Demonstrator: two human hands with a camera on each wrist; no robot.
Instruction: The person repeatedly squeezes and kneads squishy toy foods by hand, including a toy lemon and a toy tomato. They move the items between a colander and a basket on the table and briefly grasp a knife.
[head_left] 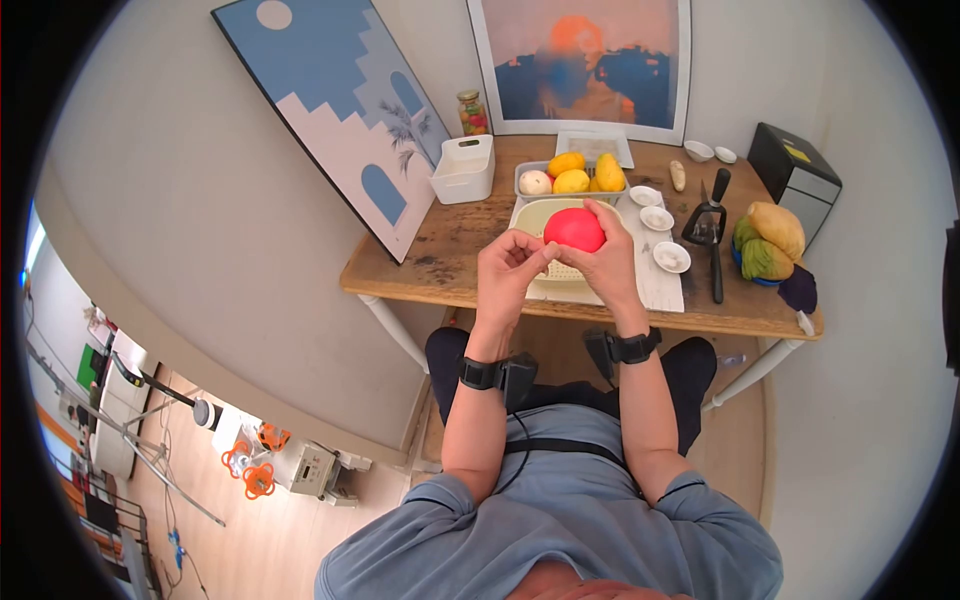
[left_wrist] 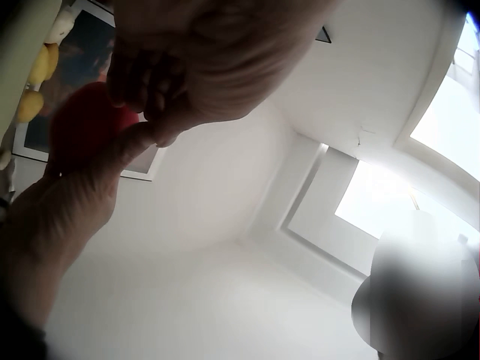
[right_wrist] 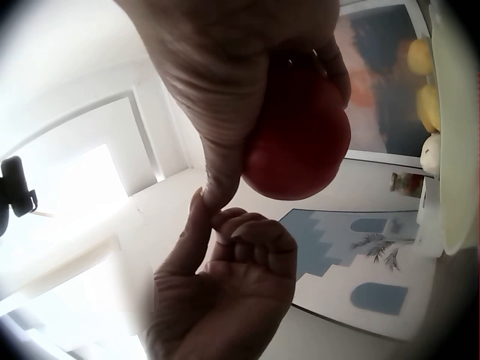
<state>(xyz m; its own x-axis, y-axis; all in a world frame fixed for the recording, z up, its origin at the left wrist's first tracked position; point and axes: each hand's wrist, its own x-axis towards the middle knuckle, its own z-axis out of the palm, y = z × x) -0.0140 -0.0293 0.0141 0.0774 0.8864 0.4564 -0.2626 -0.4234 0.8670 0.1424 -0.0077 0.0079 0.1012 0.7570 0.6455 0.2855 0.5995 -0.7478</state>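
Red, smooth, rounded object (head_left: 575, 231) is gripped by the right hand (head_left: 612, 262); left hand (head_left: 506, 272), fingers curled, touches the right, whether pinching I cannot tell; pale-yellow perforated basket (head_left: 562, 274) beneath both.

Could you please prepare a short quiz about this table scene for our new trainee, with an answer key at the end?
1. Which hand grips the smooth, round red object?

2. True or false: the open white plastic bin stands to the right of the rectangular grey tray holding yellow fruit.

3. How many small, round white dishes form the row just right of the pale, perforated plastic basket?
A) two
B) three
C) five

Key:
1. The right hand.
2. False; the bin stands to the left of the tray.
3. B.
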